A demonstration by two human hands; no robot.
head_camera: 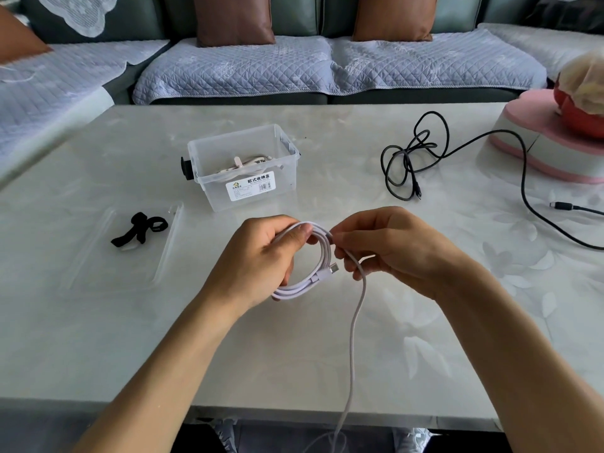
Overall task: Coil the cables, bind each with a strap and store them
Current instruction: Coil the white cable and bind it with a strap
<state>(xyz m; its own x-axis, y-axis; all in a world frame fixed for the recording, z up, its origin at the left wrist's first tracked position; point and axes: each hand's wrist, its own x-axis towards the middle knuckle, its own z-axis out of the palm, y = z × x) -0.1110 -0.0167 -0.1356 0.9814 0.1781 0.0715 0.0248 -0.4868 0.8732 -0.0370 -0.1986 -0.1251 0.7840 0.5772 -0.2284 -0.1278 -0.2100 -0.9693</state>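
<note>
My left hand [258, 259] grips a partly wound coil of white cable [313, 273] above the table's middle, thumb pressing the loops at the top. My right hand [389, 246] pinches the same cable beside the coil; its loose tail hangs down over the table's front edge. One white plug sticks out of the coil. A clear storage box [277, 178] behind my hands holds a pale bundled cable. Black straps [140, 228] lie on a clear tray lid at the left. A tangled black cable [411, 158] lies at the right.
A pink and white heart-shaped box [529, 148] with a red object on it stands at the far right; the black cable runs past it. A sofa with quilted covers and brown cushions stands behind the table [98, 338].
</note>
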